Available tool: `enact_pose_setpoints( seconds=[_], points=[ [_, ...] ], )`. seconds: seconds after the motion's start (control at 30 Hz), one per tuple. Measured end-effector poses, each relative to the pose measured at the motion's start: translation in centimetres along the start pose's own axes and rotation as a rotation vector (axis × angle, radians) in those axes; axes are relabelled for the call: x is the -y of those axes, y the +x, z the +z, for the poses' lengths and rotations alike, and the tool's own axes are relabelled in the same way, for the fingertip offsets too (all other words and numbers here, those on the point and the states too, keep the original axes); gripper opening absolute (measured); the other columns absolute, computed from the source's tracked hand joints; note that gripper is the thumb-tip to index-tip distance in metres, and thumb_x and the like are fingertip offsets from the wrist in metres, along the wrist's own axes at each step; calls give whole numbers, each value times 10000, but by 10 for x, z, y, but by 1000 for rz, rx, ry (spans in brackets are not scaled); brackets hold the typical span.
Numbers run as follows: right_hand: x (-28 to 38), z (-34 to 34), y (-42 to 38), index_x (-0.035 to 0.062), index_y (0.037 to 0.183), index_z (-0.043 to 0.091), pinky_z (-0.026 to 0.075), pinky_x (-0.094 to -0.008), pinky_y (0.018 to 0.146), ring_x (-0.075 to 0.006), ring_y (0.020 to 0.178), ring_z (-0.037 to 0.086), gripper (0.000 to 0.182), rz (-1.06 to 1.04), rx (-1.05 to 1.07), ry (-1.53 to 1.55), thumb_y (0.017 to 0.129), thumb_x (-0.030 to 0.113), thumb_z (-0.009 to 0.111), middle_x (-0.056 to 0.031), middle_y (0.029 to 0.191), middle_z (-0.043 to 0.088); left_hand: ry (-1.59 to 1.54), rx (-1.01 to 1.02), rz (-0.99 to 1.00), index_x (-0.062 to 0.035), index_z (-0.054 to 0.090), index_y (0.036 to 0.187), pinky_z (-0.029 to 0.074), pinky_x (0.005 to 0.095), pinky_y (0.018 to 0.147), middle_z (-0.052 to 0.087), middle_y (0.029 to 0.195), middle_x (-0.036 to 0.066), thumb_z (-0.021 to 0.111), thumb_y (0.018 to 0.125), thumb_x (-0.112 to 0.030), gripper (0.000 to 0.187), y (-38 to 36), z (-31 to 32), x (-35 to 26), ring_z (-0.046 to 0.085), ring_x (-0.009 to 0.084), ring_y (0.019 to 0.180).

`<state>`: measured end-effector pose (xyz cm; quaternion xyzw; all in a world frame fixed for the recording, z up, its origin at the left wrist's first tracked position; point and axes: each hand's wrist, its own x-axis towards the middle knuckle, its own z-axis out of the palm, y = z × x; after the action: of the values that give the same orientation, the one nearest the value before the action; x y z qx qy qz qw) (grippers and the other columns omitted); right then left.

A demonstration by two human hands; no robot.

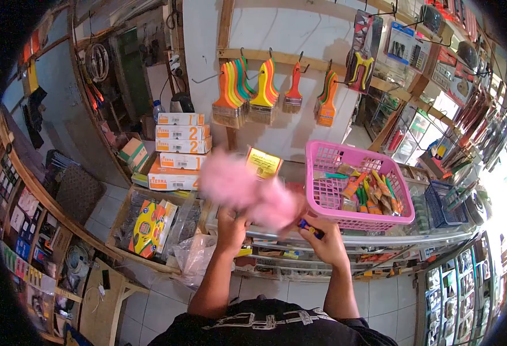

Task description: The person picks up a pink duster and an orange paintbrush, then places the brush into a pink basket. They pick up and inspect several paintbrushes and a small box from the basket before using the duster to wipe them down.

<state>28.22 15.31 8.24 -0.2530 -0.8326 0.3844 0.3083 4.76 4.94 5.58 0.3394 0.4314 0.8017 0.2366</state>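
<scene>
A fluffy pink cloth (227, 179), smeared by motion, spreads in front of both hands above the glass counter. My left hand (231, 229) is closed at its lower edge, with the fingertips partly hidden by it. My right hand (325, 242) is closed around a small dark blue handle (311, 229) with a yellow mark, which looks like a paintbrush. Its far end meets the pink cloth and is blurred. Just beyond my right hand stands a pink plastic basket (354, 218) with several paintbrushes (371, 193) lying in it.
Stacked white-and-orange boxes (175, 161) stand left of the cloth. A yellow box (264, 162) sits behind it. Paintbrushes (265, 86) hang from wall hooks above. A wooden crate (123, 230) holds packages at the left, and a dark blue basket (446, 205) stands at the right.
</scene>
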Motion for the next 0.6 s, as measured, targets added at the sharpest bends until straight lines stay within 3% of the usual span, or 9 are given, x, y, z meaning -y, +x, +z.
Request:
enact_pose_setpoints(
  seconds=[0.07, 0.1, 0.13, 0.2, 0.33, 0.43, 0.5, 0.6],
  points=[
    [-1, 10, 1, -60, 1302, 657, 520, -327, 939, -148, 1006, 658, 425, 47, -149, 76, 918, 94, 752, -177, 1102, 743, -2, 8, 0, 13, 500, 1507, 361, 203, 570, 660, 1047, 32, 672, 1015, -123, 538, 0, -6, 9, 423, 40, 667],
    [-3, 14, 2, -59, 1305, 657, 520, -327, 941, -145, 1010, 655, 424, 70, -225, 114, 920, 93, 751, -172, 1110, 745, -24, 31, -90, 18, 511, 1494, 361, 203, 572, 659, 1052, 32, 675, 1015, -130, 528, -3, -1, -6, 423, 40, 668],
    [-7, 14, 2, -51, 1297, 663, 521, -338, 941, -173, 1005, 672, 415, 14, -197, 72, 919, 99, 748, -187, 1097, 746, -47, 53, -181, 24, 522, 1481, 361, 203, 574, 658, 1057, 32, 679, 1014, -137, 518, -5, 2, -13, 424, 40, 669],
    [-15, 11, 4, -33, 1282, 675, 521, -359, 942, -231, 996, 706, 397, -98, -137, -15, 919, 110, 744, -218, 1071, 747, -5, -5, -80, 15, 545, 1455, 357, 207, 568, 658, 1045, 30, 688, 1012, -153, 495, -5, 5, -5, 421, 40, 658],
    [-8, 21, 5, -40, 1263, 681, 534, -355, 925, -220, 988, 717, 391, 83, -255, 170, 906, 100, 755, -211, 1066, 752, -39, 40, -184, -15, 582, 1412, 342, 212, 553, 651, 988, 0, 713, 1002, -202, 470, -5, 8, -15, 413, 36, 637],
    [-13, 21, 2, -39, 1260, 686, 539, -339, 897, -197, 955, 711, 382, -31, -117, 34, 915, 108, 756, -200, 1040, 755, -15, 48, -151, -28, 580, 1434, 329, 211, 545, 636, 941, -29, 701, 1006, -196, 475, -6, 7, -15, 408, 30, 634],
    [-4, 22, 2, -39, 1260, 686, 540, -334, 888, -191, 946, 707, 382, 19, -154, 104, 920, 119, 757, -196, 1033, 755, 26, 56, -63, -22, 601, 1414, 325, 202, 551, 637, 946, -42, 690, 1000, -174, 450, -6, 2, -6, 411, 22, 645],
    [-4, 25, 2, -40, 1258, 686, 538, -332, 885, -190, 937, 704, 388, 61, -154, 121, 919, 131, 763, -191, 1036, 757, 13, 59, -161, -24, 591, 1432, 341, 202, 557, 665, 991, -16, 696, 988, -157, 475, -7, 4, -14, 409, 21, 654]
  ],
)
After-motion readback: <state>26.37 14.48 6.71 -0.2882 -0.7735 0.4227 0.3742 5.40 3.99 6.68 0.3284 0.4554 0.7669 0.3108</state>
